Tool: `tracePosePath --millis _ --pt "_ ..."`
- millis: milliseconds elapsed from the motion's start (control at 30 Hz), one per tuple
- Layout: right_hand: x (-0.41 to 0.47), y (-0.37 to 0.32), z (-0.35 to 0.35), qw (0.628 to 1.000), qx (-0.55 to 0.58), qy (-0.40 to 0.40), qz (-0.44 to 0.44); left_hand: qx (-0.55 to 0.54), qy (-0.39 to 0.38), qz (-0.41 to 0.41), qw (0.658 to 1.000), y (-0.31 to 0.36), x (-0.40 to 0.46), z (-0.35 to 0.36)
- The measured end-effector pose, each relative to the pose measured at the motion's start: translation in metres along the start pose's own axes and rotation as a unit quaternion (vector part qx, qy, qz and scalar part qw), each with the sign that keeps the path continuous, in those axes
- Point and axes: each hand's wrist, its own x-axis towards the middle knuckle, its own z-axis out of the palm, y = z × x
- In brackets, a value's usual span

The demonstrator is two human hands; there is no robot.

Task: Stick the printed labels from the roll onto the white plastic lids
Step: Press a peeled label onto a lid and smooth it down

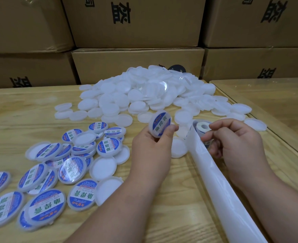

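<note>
The left hand (151,144) pinches 1 labelled lid (159,124), while the right hand (236,139) fingers curl around the label roll (203,128).

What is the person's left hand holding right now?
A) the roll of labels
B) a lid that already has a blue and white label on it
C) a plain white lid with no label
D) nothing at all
B: the left hand pinches a labelled lid whose blue and white print faces the camera, while the right hand is at the label roll.
</note>
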Motion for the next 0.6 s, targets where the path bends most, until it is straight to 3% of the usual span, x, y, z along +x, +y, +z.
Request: tracePosePath --millis 267,467,600 --pt "0.000 0.001 0.000 1.000 -0.009 -0.001 -0.001 -0.042 -0.009 -0.018 0.999 0.005 -0.001 -0.003" --pt "0.000 0.002 -0.001 1.000 -0.016 0.000 0.003 -0.181 0.021 -0.042 0.982 0.008 0.003 -0.003" --pt "0.000 0.002 -0.001 1.000 -0.023 -0.001 0.004 -0.276 0.095 -0.073 0.954 0.008 0.009 -0.008"
